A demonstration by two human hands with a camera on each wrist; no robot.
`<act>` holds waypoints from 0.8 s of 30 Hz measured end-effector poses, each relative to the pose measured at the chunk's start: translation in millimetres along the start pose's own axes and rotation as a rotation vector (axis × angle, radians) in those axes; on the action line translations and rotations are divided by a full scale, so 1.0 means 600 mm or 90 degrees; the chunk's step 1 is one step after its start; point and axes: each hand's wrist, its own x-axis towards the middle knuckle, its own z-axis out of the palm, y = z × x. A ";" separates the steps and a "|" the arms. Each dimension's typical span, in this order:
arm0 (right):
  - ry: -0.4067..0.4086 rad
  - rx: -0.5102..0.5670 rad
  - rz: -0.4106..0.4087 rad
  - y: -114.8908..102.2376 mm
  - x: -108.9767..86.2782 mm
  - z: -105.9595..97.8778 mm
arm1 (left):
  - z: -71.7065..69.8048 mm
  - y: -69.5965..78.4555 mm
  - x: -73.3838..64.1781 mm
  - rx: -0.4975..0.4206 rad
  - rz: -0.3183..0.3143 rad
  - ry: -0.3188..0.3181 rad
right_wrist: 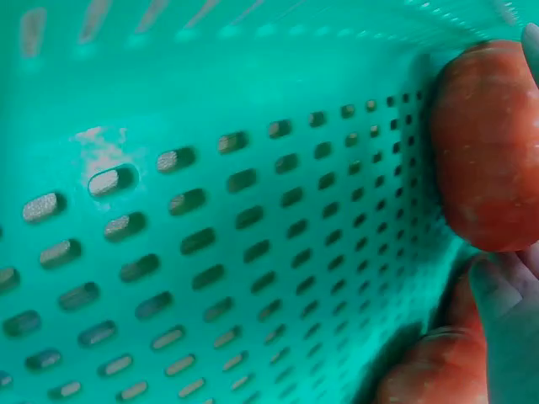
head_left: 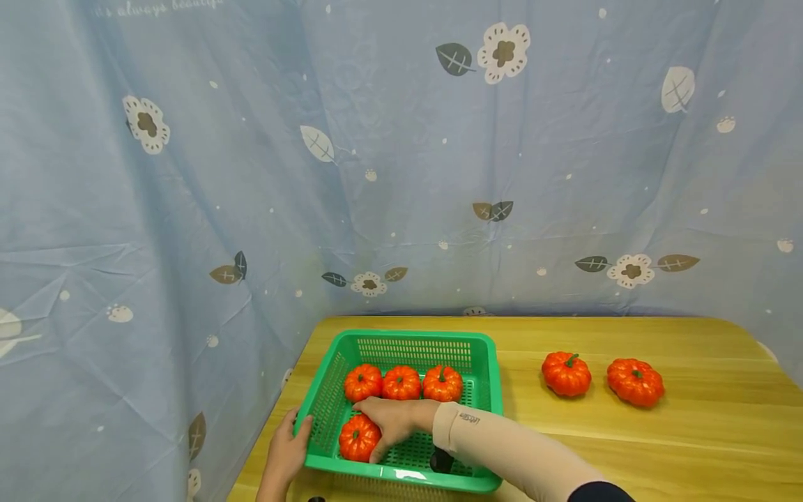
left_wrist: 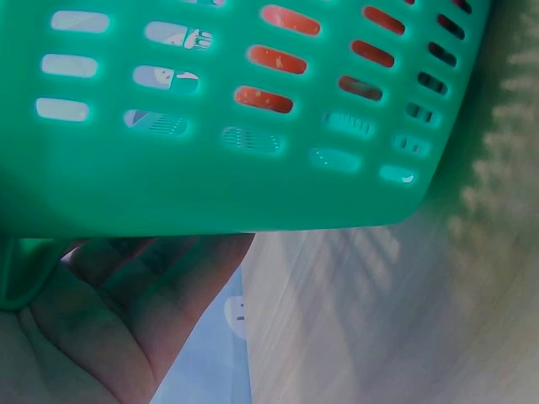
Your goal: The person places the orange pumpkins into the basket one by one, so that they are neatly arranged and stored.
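A green slotted plastic basket (head_left: 351,466) stands on the table's left part. My left hand (head_left: 285,446) grips its left rim, thumb on top; in the left wrist view the fingers of that hand (left_wrist: 168,295) go under the rim. Inside the basket, my right hand (head_left: 395,420) holds a small orange-red pumpkin (head_left: 356,439) at the near left corner. The right wrist view has this pumpkin (right_wrist: 488,147) between thumb and fingers. Three similar pumpkins, left (head_left: 362,383), middle (head_left: 401,383) and right (head_left: 442,385), sit in a row along the basket's far side.
Two more pumpkins, one with a green stem (head_left: 567,374) and one flatter (head_left: 635,383), lie on the wooden table (head_left: 709,432) right of the basket. A blue patterned curtain (head_left: 401,139) hangs behind and to the left. My right forearm crosses the basket's near right corner.
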 end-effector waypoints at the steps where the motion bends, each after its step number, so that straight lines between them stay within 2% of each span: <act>1: 0.001 -0.009 -0.008 -0.001 -0.002 -0.003 | 0.000 0.001 0.000 0.001 -0.002 -0.006; 5: -0.004 -0.027 -0.020 -0.006 -0.014 -0.017 | -0.001 0.002 0.001 -0.001 -0.008 -0.015; 10: -0.007 -0.010 -0.034 -0.015 -0.039 -0.045 | -0.001 0.002 0.000 -0.001 -0.005 -0.010; 14: 0.012 -0.012 -0.056 -0.020 -0.068 -0.067 | -0.001 0.003 0.000 -0.005 -0.010 -0.016; 19: 0.092 0.032 -0.050 -0.019 -0.121 -0.091 | -0.001 0.005 0.003 -0.005 -0.014 -0.028; 24: 0.227 0.096 -0.033 0.010 -0.181 -0.113 | 0.000 0.001 0.003 -0.007 -0.014 -0.019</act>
